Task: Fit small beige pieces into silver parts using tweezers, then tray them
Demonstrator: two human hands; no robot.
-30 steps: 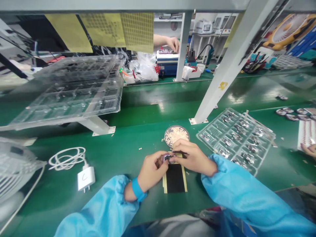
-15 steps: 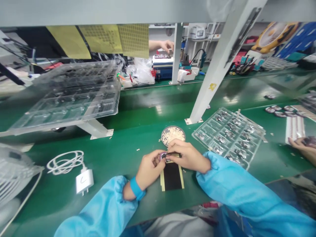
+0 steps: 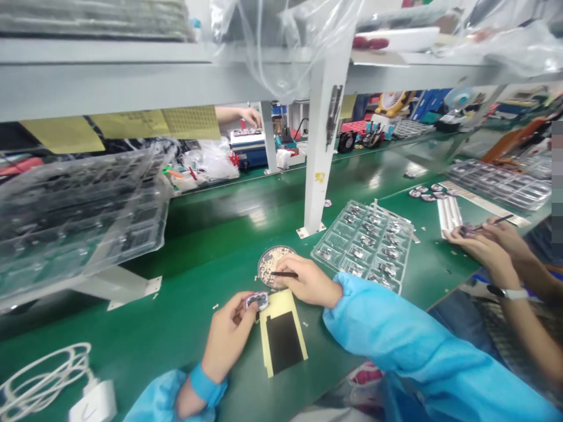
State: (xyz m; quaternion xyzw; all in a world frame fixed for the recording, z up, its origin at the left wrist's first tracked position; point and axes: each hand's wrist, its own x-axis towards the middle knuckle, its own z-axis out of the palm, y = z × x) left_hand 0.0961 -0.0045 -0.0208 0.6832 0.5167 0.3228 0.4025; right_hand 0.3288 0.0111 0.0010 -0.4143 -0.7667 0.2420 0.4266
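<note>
My left hand [image 3: 231,331] grips a small rounded device part [image 3: 257,301] with a pale rim and dark inner pieces, just left of a yellow-edged sheet [image 3: 281,302] with a black rectangle [image 3: 285,341]. Pinched in my right hand [image 3: 305,281] is a dark slim tool [image 3: 284,274], which lies over a round dish [image 3: 267,264] of small beige pieces. The tool's tip is too small to make out.
Clear trays stand at the right [image 3: 321,253] and on a raised stand at the left [image 3: 145,234]. A white post [image 3: 314,193] rises behind the dish. A charger [image 3: 94,401] lies front left. Another person's hands [image 3: 488,249] work at the right.
The view has swung right and up. My hands have moved apart: the right one is now over the dish with the tool, while the left still holds the device part.
</note>
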